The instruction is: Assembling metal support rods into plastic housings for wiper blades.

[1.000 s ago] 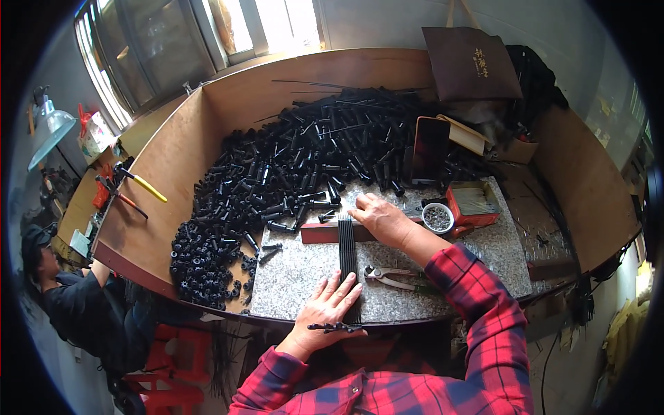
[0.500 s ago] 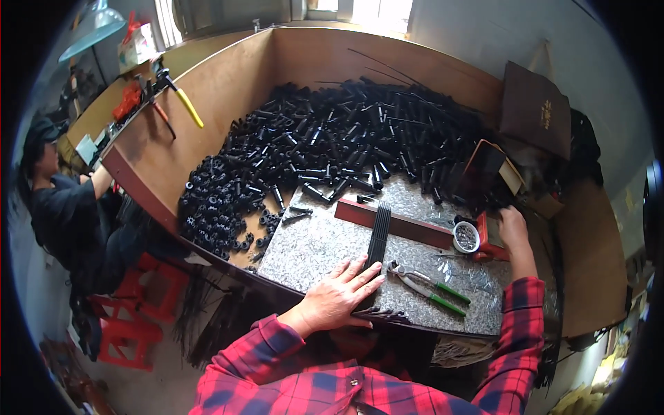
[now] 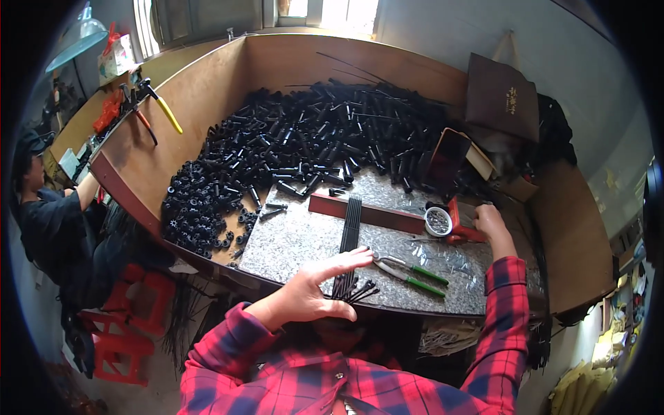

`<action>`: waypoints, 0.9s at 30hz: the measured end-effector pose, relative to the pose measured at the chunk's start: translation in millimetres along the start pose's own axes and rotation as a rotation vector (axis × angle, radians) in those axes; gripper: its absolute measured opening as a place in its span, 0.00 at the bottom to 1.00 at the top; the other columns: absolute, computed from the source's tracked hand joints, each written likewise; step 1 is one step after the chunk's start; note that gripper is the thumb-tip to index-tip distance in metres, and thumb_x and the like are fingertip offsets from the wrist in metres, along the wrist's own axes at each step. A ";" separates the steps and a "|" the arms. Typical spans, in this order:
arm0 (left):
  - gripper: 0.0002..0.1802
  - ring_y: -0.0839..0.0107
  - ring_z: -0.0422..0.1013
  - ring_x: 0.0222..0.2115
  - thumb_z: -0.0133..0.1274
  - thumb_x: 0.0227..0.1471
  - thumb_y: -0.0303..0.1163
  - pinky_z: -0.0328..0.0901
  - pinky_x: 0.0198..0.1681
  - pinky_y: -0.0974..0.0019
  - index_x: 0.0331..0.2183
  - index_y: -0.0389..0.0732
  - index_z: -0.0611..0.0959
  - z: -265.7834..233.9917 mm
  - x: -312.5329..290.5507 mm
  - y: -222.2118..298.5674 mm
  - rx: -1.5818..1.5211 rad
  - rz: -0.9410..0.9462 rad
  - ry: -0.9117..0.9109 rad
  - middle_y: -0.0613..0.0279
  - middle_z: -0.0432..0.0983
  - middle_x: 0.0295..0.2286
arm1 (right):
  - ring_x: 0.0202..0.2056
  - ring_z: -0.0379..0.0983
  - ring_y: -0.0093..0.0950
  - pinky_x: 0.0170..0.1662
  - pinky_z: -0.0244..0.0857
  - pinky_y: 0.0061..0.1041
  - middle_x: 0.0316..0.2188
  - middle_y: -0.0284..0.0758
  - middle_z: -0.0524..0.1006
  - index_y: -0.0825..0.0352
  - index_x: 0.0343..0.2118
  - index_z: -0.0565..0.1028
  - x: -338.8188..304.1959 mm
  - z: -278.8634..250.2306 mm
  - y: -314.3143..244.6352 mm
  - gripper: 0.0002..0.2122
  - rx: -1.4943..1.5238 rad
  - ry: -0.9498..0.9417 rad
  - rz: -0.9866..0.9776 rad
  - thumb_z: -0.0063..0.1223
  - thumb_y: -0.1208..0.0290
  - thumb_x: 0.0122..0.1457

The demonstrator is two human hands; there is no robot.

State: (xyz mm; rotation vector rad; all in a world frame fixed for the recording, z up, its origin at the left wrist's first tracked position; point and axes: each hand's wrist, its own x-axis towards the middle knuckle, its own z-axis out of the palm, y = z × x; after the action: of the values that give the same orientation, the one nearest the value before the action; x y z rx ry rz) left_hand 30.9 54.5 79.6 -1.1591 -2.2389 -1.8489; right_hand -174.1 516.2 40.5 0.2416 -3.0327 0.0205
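Observation:
My left hand is open, thumb and fingers spread apart around the near end of a bundle of thin black rods. The rods lie across a dark red bar on the speckled stone slab, their near ends fanned out at the slab's front edge. At the right, my right hand is closed beside a red holder; what its fingers hold is hidden. A white cup of small metal bits stands against the holder. Green-handled pincers lie between my hands.
A large heap of black tubular parts fills the wooden-walled bench behind the slab. Yellow-handled pliers hang on the left wall. A brown bag stands back right. Beyond the left wall sits another person, near red stools.
My left hand has lifted off the rods and its thumb has spread, so the rods' fanned near ends now show. My right hand stays by the red holder. The view has shifted slightly.

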 end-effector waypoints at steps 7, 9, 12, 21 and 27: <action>0.27 0.68 0.72 0.46 0.62 0.44 0.25 0.65 0.50 0.67 0.48 0.37 0.76 -3.5 18.6 57.7 -0.285 0.040 -0.012 0.56 0.77 0.43 | 0.36 0.72 0.48 0.39 0.66 0.42 0.29 0.49 0.75 0.69 0.26 0.73 -15.7 -9.1 -18.7 0.07 0.015 0.230 -0.010 0.56 0.76 0.41; 0.20 0.72 0.75 0.39 0.60 0.47 0.23 0.69 0.43 0.71 0.45 0.38 0.78 -1.4 19.3 60.6 -0.191 -0.011 0.074 0.59 0.80 0.37 | 0.37 0.70 0.49 0.42 0.66 0.42 0.31 0.48 0.74 0.70 0.31 0.71 -25.0 -22.7 -34.8 0.07 0.059 0.279 0.040 0.52 0.77 0.49; 0.14 0.74 0.77 0.36 0.57 0.50 0.23 0.70 0.38 0.73 0.41 0.37 0.80 5.9 25.6 62.3 0.057 0.063 0.198 0.60 0.81 0.33 | 0.33 0.73 0.45 0.37 0.68 0.38 0.30 0.47 0.74 0.70 0.34 0.69 -43.3 -61.4 -68.7 0.06 0.226 0.399 -0.114 0.50 0.80 0.53; 0.10 0.74 0.76 0.35 0.51 0.53 0.20 0.70 0.40 0.73 0.40 0.32 0.79 -1.6 31.4 55.0 0.001 -0.014 0.296 0.57 0.80 0.31 | 0.26 0.73 0.29 0.27 0.67 0.24 0.29 0.40 0.73 0.71 0.39 0.74 -137.7 -159.2 -235.2 0.12 0.581 0.464 -0.715 0.48 0.88 0.52; 0.09 0.76 0.75 0.36 0.54 0.53 0.24 0.69 0.39 0.75 0.38 0.34 0.80 -3.5 39.8 51.4 -0.170 -0.025 0.247 0.59 0.80 0.31 | 0.27 0.74 0.35 0.28 0.68 0.28 0.28 0.42 0.74 0.71 0.41 0.75 -152.8 -165.6 -246.2 0.15 0.458 0.446 -0.792 0.51 0.89 0.48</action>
State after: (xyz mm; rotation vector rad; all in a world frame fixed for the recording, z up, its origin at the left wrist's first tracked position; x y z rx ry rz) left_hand 28.4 73.6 141.8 -0.8658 -2.0059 -2.0963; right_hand 31.3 300.7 191.5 1.2472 -2.2627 0.6085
